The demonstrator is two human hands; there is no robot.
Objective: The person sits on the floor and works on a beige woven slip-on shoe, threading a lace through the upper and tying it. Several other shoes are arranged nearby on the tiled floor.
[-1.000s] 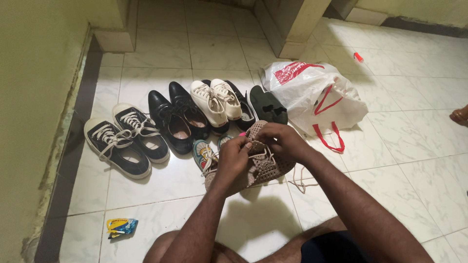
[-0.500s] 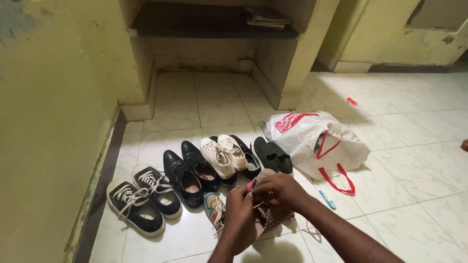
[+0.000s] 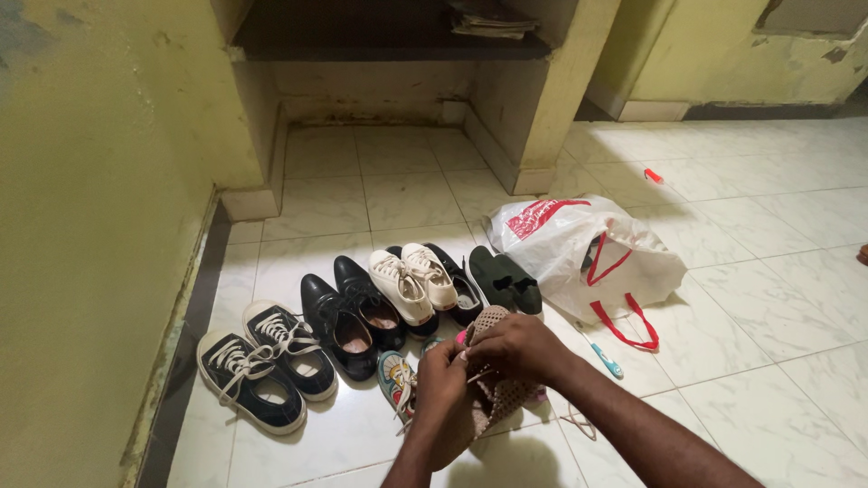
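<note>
View from above, looking down at a person's two bare hands over a white tiled floor, yellow wall on the left. Both hands meet over a beige knit shoe (image 3: 495, 398) held low in the frame, just in front of a row of footwear. The left hand (image 3: 440, 390) is closed around the shoe's near side, fingers curled in. The right hand (image 3: 512, 345) lies on top, fingertips pinched at what looks like the pale lace (image 3: 579, 423), tho the grip point is hidden by knuckles; a loose end of that lace trails on the tile to the right.

Behind the hands, L to R: black canvas sneakers w/ white laces (image 3: 262, 361), black leather shoes (image 3: 354, 312), cream sneakers (image 3: 412, 282) lying on top of another dark pair, and dark green shoes (image 3: 508, 282). A small patterned shoe (image 3: 396, 378) sits touching the left hand's side. A white plastic bag w/ red handles (image 3: 588, 258) lies to the right; a blue toothbrush (image 3: 608, 359) is near it.

Risks, as a judgement: the trailing lace could slip out of an eyelet if pulled unevenly, and the shoe could twist since it's held off the floor w/ nothing under it.
</note>
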